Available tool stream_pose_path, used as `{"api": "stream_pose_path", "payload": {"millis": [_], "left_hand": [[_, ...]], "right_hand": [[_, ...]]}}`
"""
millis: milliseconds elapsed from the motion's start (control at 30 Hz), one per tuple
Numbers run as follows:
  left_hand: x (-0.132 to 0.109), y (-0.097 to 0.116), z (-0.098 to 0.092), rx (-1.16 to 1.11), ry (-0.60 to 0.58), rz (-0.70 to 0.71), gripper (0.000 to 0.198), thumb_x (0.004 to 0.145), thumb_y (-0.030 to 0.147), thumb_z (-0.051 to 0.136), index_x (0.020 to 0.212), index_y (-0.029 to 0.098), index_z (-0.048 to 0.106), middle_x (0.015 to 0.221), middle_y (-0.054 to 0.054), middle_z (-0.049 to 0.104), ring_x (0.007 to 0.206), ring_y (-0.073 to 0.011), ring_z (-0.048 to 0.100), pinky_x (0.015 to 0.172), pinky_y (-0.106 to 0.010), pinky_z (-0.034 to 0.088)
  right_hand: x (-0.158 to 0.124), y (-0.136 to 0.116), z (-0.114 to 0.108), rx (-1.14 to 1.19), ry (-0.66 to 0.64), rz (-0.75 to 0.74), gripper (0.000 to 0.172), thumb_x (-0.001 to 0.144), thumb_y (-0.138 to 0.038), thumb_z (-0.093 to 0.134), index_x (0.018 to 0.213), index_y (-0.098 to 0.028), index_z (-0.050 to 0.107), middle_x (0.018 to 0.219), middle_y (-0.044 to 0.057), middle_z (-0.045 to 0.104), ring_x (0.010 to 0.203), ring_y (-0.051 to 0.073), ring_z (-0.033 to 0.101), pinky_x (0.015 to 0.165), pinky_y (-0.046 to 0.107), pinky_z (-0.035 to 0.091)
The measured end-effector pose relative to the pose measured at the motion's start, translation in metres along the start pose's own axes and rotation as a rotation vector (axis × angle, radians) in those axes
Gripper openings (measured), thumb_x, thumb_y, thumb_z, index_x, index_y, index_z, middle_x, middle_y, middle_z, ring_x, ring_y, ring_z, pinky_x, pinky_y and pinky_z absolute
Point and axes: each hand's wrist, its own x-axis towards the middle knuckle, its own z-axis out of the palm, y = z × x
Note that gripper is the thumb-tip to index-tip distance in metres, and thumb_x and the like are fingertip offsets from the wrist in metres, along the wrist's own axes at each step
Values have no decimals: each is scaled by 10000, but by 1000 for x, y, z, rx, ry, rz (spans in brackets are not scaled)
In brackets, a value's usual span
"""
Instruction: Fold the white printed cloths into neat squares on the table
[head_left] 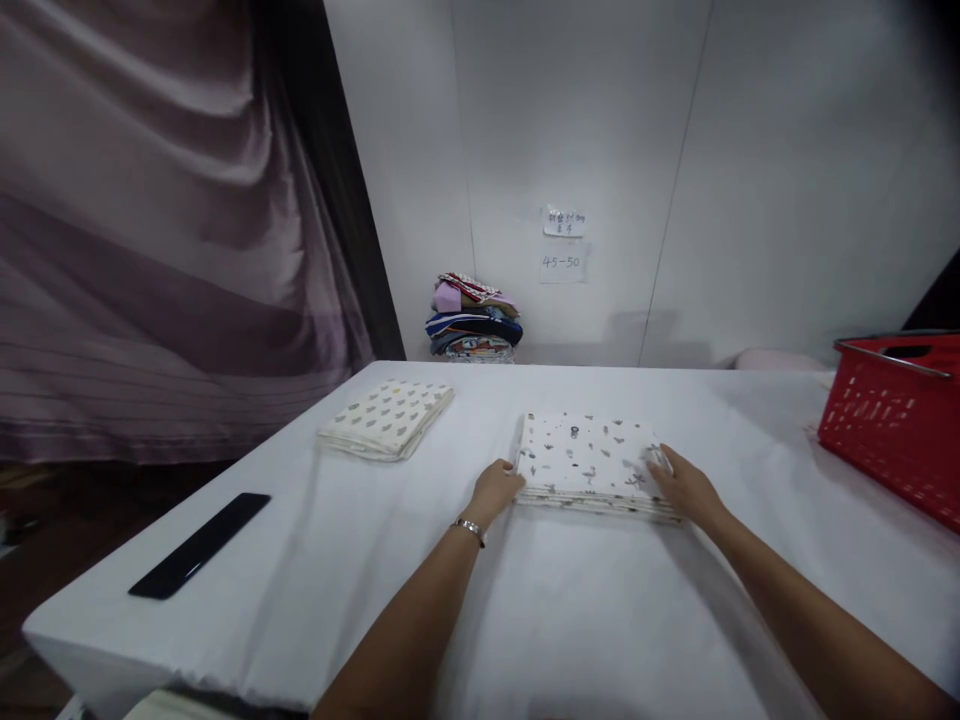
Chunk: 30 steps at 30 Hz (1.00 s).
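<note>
A folded white cloth [581, 455] with small grey and dark printed figures lies on the white-covered table [360, 560], its layers showing along the near edge. My left hand [499, 487] pinches its left near corner, the thumb on the edge; a silver bracelet circles that wrist. At the opposite end my right hand [686, 483] grips the right side, thumb and fingers over the edge and partly hiding the corner. Off to the left, a second folded cloth [390, 418], cream with grey leaf-like prints, rests apart from both hands.
A flat black strip [201, 546] lies near the table's left edge. On the right stands a red plastic basket [896, 425] with a metal handle. Beyond the far edge is a stack of folded fabrics [474, 318]. Paper notes [564, 262] hang on the wall; a mauve curtain [150, 230] drapes at left.
</note>
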Motion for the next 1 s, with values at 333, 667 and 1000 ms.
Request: {"api": "stream_pose_path", "payload": {"millis": [333,667,1000], "left_hand": [[-38,7,30,-196,-204,12,524,709,281,658,1168,153,440,834,-50,651,606,-131,598,464,-187,426],[-52,13,26,-357,-312,-55,542,719,231,663,1173,132,383,744,-46,643,612,-156,622,502,-226,500],[-2,21,20,-438,-126,-79,153,810,201,551,932,111,564,736,-49,664,573,-121,619,527,-207,501]], "right_hand": [[54,34,-18,14,-103,108,726,684,-294,604,1355,-81,427,1081,134,644,846,219,644,759,303,484],[28,-17,0,-161,-131,-304,479,820,-299,463,1264,-129,527,1303,141,532,1176,281,503,981,413,398],[-52,-119,34,83,-356,-805,322,904,-337,421,1137,-182,580,1093,97,637,1030,234,570,891,394,459]]}}
